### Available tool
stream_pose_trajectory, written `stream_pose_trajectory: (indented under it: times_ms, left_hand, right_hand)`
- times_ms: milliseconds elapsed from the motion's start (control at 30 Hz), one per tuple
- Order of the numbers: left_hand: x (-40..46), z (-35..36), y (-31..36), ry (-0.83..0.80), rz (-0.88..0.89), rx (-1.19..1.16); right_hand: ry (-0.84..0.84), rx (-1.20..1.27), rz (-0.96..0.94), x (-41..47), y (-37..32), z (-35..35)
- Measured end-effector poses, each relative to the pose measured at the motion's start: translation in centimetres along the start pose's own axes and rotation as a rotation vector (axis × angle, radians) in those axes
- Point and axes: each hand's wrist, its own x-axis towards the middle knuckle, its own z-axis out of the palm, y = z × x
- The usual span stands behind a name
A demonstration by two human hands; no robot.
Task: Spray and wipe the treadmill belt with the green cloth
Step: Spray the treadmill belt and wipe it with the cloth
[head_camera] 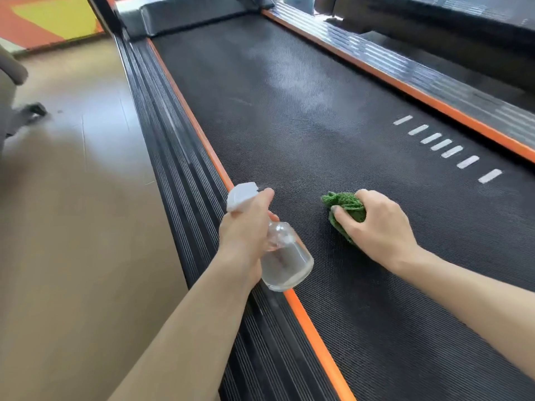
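The black textured treadmill belt (304, 146) runs away from me, with a pale misted patch further up its middle. My left hand (246, 230) grips a clear spray bottle (285, 260) with a white nozzle, held over the belt's left orange edge, nozzle pointing up the belt. My right hand (379, 227) presses a bunched green cloth (346, 206) flat onto the belt, to the right of the bottle. Part of the cloth is hidden under my fingers.
Orange strips (188, 117) border the belt, with ribbed black side rails (162, 134) outside them. White dash marks (443, 144) sit on the belt's right part. Wooden floor (72, 198) lies to the left. The motor cover (191, 15) closes the far end.
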Motion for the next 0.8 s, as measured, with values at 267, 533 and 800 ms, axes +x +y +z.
stream_pose_trajectory:
  times_ms: [267,533,800]
  left_hand:
    - [0.5,-0.4,0.7,0.074,0.142,-0.017]
    - [1.9,-2.1,2.1,0.217,0.298,0.084]
    - [3.8,-2.1,1.7,0.33,0.445,0.168]
  right_hand:
    - [-0.059,-0.211,-0.49,-0.3,-2.1,2.7]
    - [-0.029,-0.372,-0.914,5.3,-2.7,6.1]
    - [0.02,-0.384,-0.499,15.9,-7.8,12.0]
